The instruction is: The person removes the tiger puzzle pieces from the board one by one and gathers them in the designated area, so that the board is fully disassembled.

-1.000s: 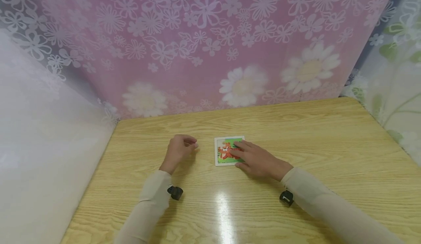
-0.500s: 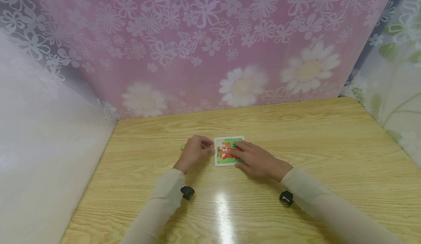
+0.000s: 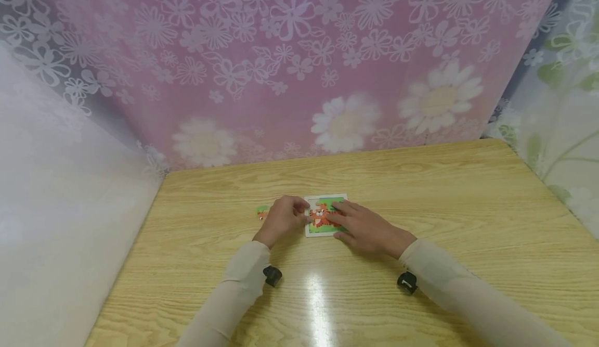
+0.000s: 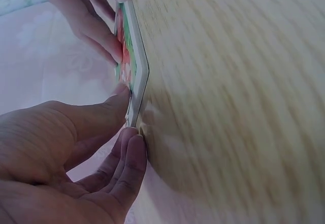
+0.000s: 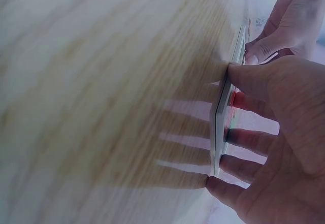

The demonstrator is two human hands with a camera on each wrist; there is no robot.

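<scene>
In the head view, a small square jigsaw puzzle (image 3: 325, 227) with a white frame lies flat on the wooden table. Its picture is an orange tiger on green, with a pale bare patch at the upper left. My left hand (image 3: 285, 217) is at its left edge. The left wrist view has that thumb on the puzzle's face and the curled fingertips against its rim, pinching the edge. My right hand (image 3: 367, 227) rests across the puzzle's right side, fingers spread and fairly straight, hiding part of the picture. A loose puzzle piece (image 3: 261, 213), green and orange, lies left of my left hand.
The wood-grain table (image 3: 421, 191) runs back to a pink floral curtain (image 3: 262, 76). A pale panel (image 3: 70, 191) bounds the left side, and a leaf-patterned curtain (image 3: 566, 102) the right. Black wrist cameras (image 3: 272, 275) sit on both cuffs.
My left hand has moved right, from beside the puzzle to its left edge, uncovering the loose piece on the table. My right hand has stayed on the puzzle.
</scene>
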